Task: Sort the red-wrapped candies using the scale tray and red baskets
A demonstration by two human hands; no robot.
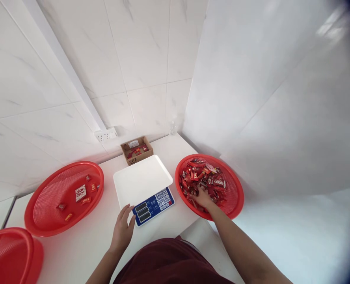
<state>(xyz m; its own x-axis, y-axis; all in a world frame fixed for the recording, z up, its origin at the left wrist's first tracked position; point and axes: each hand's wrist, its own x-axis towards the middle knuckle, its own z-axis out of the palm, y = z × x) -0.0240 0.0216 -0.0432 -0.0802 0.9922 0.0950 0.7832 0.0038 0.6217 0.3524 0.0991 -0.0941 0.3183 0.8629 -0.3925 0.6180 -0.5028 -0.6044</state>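
My right hand (203, 198) reaches into a red basket (235, 197) on the right, its fingers down among many red-wrapped packets (219, 181) and partly hidden by them. My left hand (124, 228) is at the front left corner of a digital scale (154, 207), fingers apart and nothing held. The scale has a bare white tray (142, 177) on top and a blue panel with number keys and small displays.
A cardboard box (136, 152) with red packets stands behind the scale. To the left, a red basket (64, 201) holds several small packets, and another red basket (30, 252) sits at the lower left. A socket strip (105, 135) is on the tiled wall.
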